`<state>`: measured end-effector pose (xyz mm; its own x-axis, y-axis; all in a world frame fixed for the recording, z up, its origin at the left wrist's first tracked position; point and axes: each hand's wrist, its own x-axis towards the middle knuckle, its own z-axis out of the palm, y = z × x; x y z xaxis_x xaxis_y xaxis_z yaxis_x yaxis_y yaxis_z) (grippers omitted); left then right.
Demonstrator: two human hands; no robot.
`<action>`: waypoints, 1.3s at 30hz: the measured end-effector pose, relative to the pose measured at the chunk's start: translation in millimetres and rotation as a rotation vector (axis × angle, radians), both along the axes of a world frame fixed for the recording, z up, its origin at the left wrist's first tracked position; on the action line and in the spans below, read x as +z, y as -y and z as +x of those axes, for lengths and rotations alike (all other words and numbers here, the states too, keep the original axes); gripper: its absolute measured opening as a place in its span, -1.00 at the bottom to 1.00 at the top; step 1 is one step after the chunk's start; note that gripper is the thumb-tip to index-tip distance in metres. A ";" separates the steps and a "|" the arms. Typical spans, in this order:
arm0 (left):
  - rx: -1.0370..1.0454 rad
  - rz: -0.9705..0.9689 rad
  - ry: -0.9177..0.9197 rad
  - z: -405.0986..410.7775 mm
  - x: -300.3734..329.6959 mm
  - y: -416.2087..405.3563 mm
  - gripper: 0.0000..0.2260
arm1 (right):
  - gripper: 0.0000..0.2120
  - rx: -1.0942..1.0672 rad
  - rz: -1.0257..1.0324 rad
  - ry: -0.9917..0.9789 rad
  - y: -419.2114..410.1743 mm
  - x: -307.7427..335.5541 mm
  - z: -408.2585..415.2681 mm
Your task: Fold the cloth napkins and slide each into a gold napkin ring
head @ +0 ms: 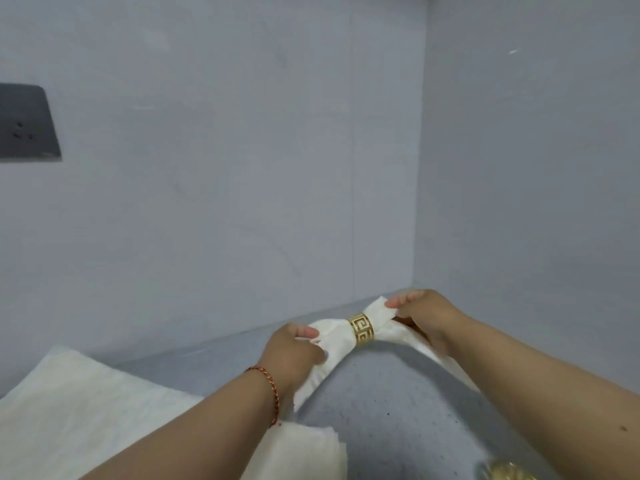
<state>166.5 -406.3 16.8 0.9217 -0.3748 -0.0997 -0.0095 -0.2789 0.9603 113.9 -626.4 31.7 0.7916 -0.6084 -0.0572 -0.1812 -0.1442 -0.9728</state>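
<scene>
A white cloth napkin [332,337] is held in the air above the grey counter, threaded through a gold napkin ring [361,328] with a key-pattern cutout. The ring sits around the napkin's middle. My left hand [294,351] grips the napkin's left part, thumb on top, and the cloth hangs down below it. My right hand [424,313] pinches the napkin's right end between thumb and fingers, with more cloth trailing down under the wrist.
A spread white cloth [79,403] lies on the counter at the left, and a stack of folded white napkins [311,452] sits by the bottom edge. Something gold [505,472] shows at the bottom right. Grey walls meet in a corner behind; a dark socket plate [27,123] is on the left wall.
</scene>
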 end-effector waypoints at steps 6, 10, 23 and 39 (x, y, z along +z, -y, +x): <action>-0.045 -0.001 -0.068 61.9 -12.2 42.3 -0.62 | -0.62 0.040 -0.082 -0.069 27.2 -14.2 68.7; -0.040 -0.003 -0.085 95.9 -22.6 59.6 -0.58 | -0.61 0.047 -0.072 -0.064 37.7 -27.6 100.2; -0.126 0.232 0.126 110.6 -25.8 73.9 -0.52 | -0.51 0.090 -0.572 -0.356 47.0 -36.8 122.5; -0.109 0.233 0.240 -6.0 2.2 -102.1 -0.51 | -0.64 0.313 -0.747 -0.205 -100.1 39.7 9.2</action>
